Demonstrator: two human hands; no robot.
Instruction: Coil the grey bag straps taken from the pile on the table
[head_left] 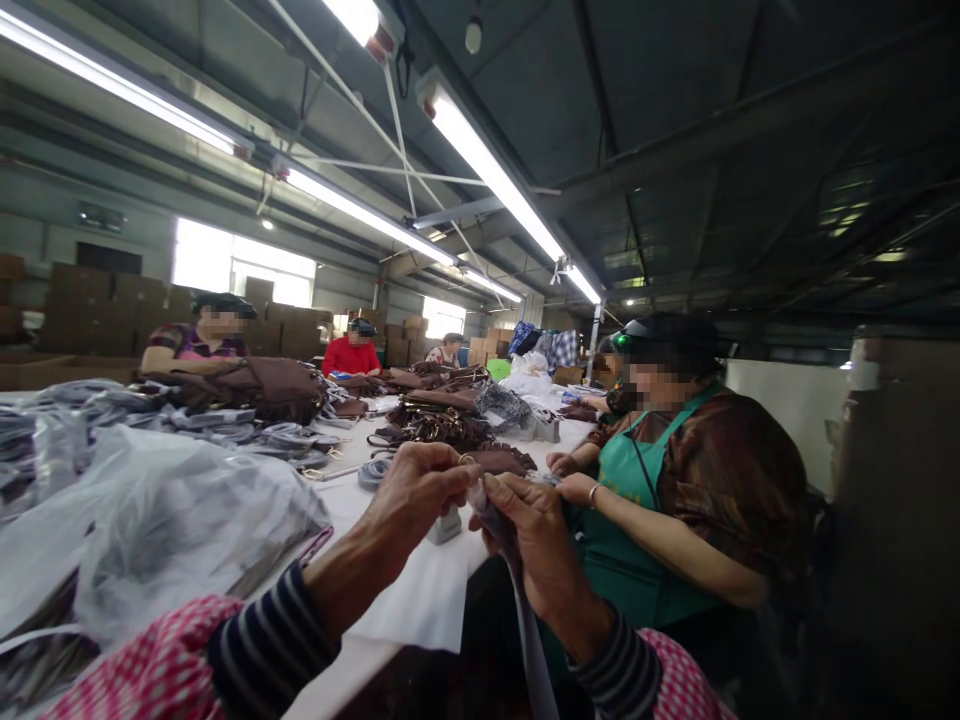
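Observation:
Near the middle of the head view my left hand point(411, 500) pinches a small gold-coloured ring point(466, 460) between thumb and fingertips. Close beside it, my right hand point(534, 530) is closed on a grey strap point(525, 615), which hangs down below the hand. The strap's upper end, partly wrapped in something pale, meets the left fingertips; how it joins the ring is too small to tell. Just beyond my wrists, a small grey block point(445, 526) stands on the white table point(420, 600).
Clear plastic bags point(195, 520) and grey straps point(67, 430) cover the left side. Brown bags point(442, 415) are heaped ahead. A person in a green apron point(630, 470) sits close at the right, hands over the table edge. More people sit farther back.

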